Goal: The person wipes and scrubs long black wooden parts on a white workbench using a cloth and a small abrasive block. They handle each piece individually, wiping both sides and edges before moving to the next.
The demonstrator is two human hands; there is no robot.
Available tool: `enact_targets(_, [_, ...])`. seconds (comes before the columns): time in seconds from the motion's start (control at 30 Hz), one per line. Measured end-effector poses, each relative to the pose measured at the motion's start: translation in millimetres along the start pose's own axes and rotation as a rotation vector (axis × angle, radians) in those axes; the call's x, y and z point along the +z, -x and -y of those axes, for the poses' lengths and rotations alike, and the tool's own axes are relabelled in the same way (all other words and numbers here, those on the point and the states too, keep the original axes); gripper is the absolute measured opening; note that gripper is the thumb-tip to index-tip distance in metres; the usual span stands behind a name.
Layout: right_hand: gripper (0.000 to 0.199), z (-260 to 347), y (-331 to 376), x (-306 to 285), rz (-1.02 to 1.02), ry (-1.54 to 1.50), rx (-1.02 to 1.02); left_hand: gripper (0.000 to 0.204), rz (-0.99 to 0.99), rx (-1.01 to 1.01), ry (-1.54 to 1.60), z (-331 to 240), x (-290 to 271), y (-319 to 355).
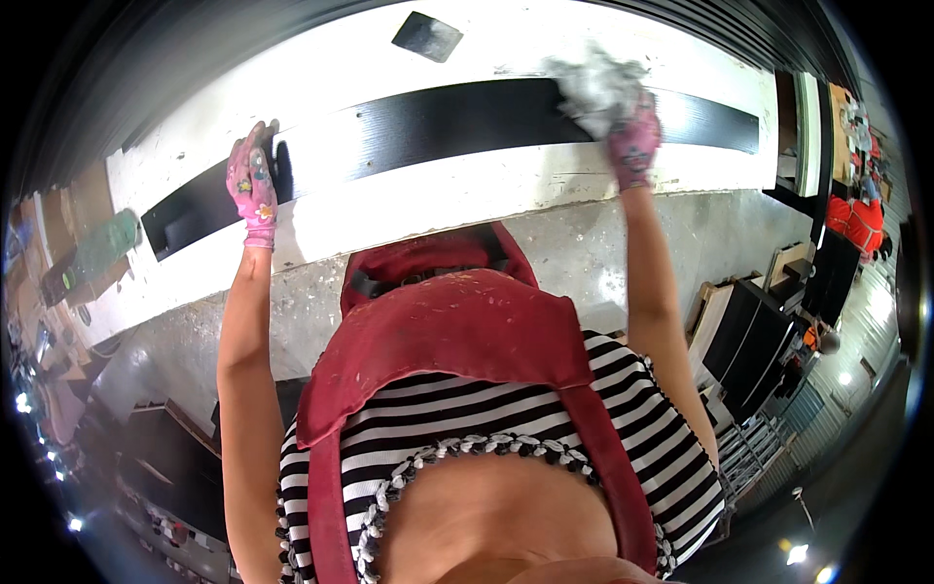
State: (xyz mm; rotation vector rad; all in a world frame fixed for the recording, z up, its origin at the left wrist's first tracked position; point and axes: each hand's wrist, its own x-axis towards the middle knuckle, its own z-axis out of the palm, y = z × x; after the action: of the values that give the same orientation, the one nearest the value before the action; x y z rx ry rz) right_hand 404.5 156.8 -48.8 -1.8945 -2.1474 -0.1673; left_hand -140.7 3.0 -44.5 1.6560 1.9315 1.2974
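A long black board [438, 122] lies lengthwise across a white workbench [409, 200]. My left hand [252, 180], in a pink glove, rests flat on the board's near edge toward its left end, fingers spread. My right hand [633, 146], also in a pink glove, grips a crumpled grey-white rag [598, 88] and presses it on the board toward its right end. Both arms stretch forward over my red apron and striped top.
A dark square pad [427, 36] lies on the bench beyond the board. A green bottle [102, 243] and cardboard sit at the bench's left end. Dark panels [749, 336] are stacked at the lower right, and a person in orange [856, 222] stands far right.
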Motion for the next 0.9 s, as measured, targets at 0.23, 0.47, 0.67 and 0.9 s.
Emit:
enact_targets(0.23, [0.054,15,34,22,-0.095,0.083,-0.017,0.038,-0.014,0.006,-0.083,9,17,-2])
enact_targets(0.47, [0.047,207,95,4,0.156,-0.049,-0.588,0.037,-0.016,-0.033,-0.011,-1,5,0])
enact_targets(0.67, [0.045,-21,34,-25,-0.026,-0.158,0.023,0.035,-0.024,-0.007,-0.09,-8,0,2])
enact_targets(0.9, [0.032,-11,5,-19,0.198,0.314,0.104,0.029,0.006,0.033,-0.3,-13,6,-5])
